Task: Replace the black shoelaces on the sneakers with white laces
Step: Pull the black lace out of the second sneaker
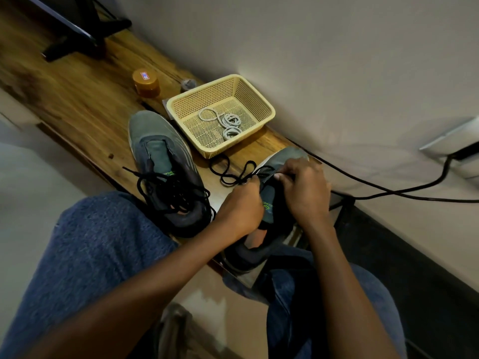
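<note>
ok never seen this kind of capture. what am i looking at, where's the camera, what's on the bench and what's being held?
There is no robot here, only a person working bare-handed. The single picture comes from a wide-angle camera worn on the head, looking down past the knees.

On the long wooden bench lie two grey sneakers. The left grey sneaker has its black lace loosened and tangled. The right grey sneaker is the one being worked on: the left hand pinches its loose black shoelace, while the right hand grips the shoe's upper.

Behind them a beige perforated plastic basket holds coiled white laces, untouched. An orange lidded jar stands further back.
</note>
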`<state>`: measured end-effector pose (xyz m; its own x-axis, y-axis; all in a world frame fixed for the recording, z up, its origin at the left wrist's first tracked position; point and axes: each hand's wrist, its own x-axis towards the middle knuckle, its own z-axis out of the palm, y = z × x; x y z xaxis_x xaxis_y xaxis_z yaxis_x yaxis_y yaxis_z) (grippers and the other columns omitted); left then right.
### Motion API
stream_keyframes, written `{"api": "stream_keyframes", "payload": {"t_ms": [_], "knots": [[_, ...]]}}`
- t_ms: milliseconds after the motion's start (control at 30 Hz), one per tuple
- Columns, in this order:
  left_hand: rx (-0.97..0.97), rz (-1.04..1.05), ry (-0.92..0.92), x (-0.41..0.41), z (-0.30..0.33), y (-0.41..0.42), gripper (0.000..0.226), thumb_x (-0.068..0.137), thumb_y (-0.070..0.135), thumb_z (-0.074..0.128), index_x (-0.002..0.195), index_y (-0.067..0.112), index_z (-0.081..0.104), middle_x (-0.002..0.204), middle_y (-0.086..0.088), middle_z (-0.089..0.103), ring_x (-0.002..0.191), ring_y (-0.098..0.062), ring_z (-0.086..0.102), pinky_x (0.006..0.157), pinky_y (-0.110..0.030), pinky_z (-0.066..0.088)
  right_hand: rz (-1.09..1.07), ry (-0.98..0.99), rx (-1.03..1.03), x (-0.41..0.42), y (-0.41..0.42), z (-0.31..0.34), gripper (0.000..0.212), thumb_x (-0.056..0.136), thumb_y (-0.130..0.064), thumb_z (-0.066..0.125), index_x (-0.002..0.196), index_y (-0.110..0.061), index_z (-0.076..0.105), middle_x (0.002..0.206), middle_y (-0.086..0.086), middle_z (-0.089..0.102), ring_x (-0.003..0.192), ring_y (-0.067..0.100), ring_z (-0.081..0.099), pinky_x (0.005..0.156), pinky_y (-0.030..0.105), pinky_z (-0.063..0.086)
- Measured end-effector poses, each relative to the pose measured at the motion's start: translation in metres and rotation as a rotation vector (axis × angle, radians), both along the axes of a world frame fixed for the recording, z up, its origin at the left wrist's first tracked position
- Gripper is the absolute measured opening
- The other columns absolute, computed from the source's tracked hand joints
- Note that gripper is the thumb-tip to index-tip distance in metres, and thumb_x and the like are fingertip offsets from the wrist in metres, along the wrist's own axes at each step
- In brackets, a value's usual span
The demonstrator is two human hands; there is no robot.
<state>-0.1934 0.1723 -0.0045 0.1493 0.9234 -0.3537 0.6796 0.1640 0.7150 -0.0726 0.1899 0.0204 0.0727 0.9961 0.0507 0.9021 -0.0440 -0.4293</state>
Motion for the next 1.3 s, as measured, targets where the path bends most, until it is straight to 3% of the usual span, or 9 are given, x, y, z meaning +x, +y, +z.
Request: {"api": "stream_keyframes", "payload": {"t_ms": [167,367,600,767,900,1000,1100,1200,1300], "knots": [[0.014,0.026,-0.027,-0.003,0.003,0.001,0.04,0.095,0.007,0.042,0.135,0.012,0.043,0.119,-0.016,0.062,0.106,-0.034,0.06,0.089,-0.047,0.05,-0.122,0.308,0.311,-0.003,0.0,0.004,0.011,0.091,-0.014,0.062,0.082,-0.008,0.058,0.08,0.004,0.062,0.073,0.017,0.055,0.062,0.032,0.044],[0.007,0.029,-0.028,-0.003,0.003,0.001,0.04,0.096,0.006,0.04,0.135,0.012,0.043,0.119,-0.016,0.061,0.106,-0.034,0.059,0.089,-0.047,0.051,-0.267,0.469,0.546,-0.003,0.001,0.007,0.011,0.093,-0.016,0.057,0.085,-0.009,0.057,0.083,0.007,0.063,0.076,0.013,0.056,0.065,0.018,0.041],[0.014,0.039,-0.038,0.0,0.005,0.0,0.032,0.095,0.006,0.042,0.126,0.012,0.049,0.116,-0.016,0.061,0.103,-0.035,0.06,0.087,-0.047,0.051,-0.289,0.527,0.642,-0.01,-0.003,0.007,0.013,0.093,-0.02,0.054,0.089,-0.008,0.058,0.086,0.009,0.065,0.081,0.018,0.061,0.067,0.025,0.046],[-0.017,0.055,-0.017,-0.005,0.005,0.003,0.035,0.096,0.008,0.04,0.13,0.01,0.047,0.121,-0.018,0.059,0.109,-0.036,0.057,0.09,-0.045,0.05,-0.305,0.434,0.408,-0.002,0.003,0.014,0.008,0.091,-0.013,0.057,0.084,-0.01,0.057,0.077,-0.004,0.059,0.072,0.009,0.054,0.064,0.022,0.04],[-0.033,0.043,0.026,-0.011,0.007,0.002,0.033,0.098,0.014,0.041,0.13,0.012,0.045,0.12,-0.018,0.059,0.107,-0.038,0.056,0.087,-0.045,0.049,-0.244,0.34,-0.049,0.012,0.009,0.006,0.022,0.088,-0.013,0.055,0.104,-0.023,0.065,0.106,-0.002,0.066,0.103,0.019,0.059,0.091,0.041,0.049],[0.015,0.009,0.051,-0.01,0.013,-0.001,0.051,0.1,0.019,0.041,0.148,0.02,0.026,0.118,-0.015,0.06,0.105,-0.035,0.057,0.083,-0.043,0.049,-0.124,0.229,-0.103,0.007,0.005,0.003,0.029,0.084,-0.022,0.057,0.109,-0.034,0.062,0.118,-0.005,0.061,0.121,0.024,0.048,0.1,0.054,0.038],[0.06,-0.022,0.077,-0.009,0.015,-0.003,0.056,0.102,0.023,0.04,0.152,0.026,0.017,0.121,-0.014,0.06,0.106,-0.034,0.057,0.082,-0.042,0.048,-0.011,0.024,-0.209,0.001,0.003,0.002,0.022,0.087,-0.035,0.063,0.109,-0.032,0.066,0.131,-0.002,0.051,0.129,0.026,0.03,0.101,0.049,0.025],[0.104,-0.041,0.122,-0.008,0.013,-0.003,0.052,0.102,0.023,0.039,0.151,0.026,0.022,0.125,-0.013,0.059,0.108,-0.033,0.056,0.08,-0.04,0.045,0.022,-0.103,-0.223,-0.006,0.001,0.0,0.019,0.087,-0.039,0.066,0.102,-0.028,0.069,0.128,0.002,0.047,0.121,0.027,0.031,0.095,0.045,0.029],[0.11,-0.026,0.102,-0.007,0.012,-0.004,0.047,0.102,0.021,0.038,0.149,0.024,0.029,0.127,-0.014,0.058,0.111,-0.034,0.056,0.084,-0.041,0.047,-0.019,0.025,-0.172,-0.004,0.006,-0.005,0.009,0.087,-0.027,0.067,0.081,-0.024,0.062,0.116,0.007,0.052,0.113,0.03,0.044,0.09,0.042,0.04]]}}
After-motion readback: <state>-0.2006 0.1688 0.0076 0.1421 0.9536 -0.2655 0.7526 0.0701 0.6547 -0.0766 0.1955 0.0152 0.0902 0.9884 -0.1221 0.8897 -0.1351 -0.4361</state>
